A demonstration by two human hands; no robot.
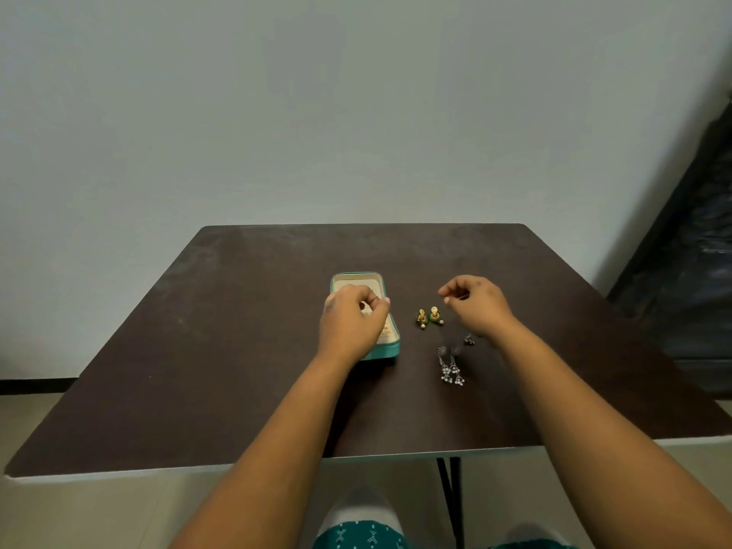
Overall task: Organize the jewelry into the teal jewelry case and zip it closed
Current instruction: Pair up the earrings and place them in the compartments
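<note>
Two gold-and-green earrings on the desk, at 3 o'clock from the open teal jewelry case; silver dangle earrings at 5 o'clock. Left grip curled over the case, contents unclear. Right grip pinching something tiny.

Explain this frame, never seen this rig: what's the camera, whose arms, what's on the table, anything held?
No robot: a person's bare arms, filmed by one wide-angle camera worn on the head, looking down and forward. On the dark table stands an open teal jewelry case with a cream lining. The left hand hovers over it, fingers curled; any grip is too small to make out. The right hand appears to pinch something thin, unclear what. Beside the case lie two gold-green earrings and, nearer the person, silver dangling earrings.
</note>
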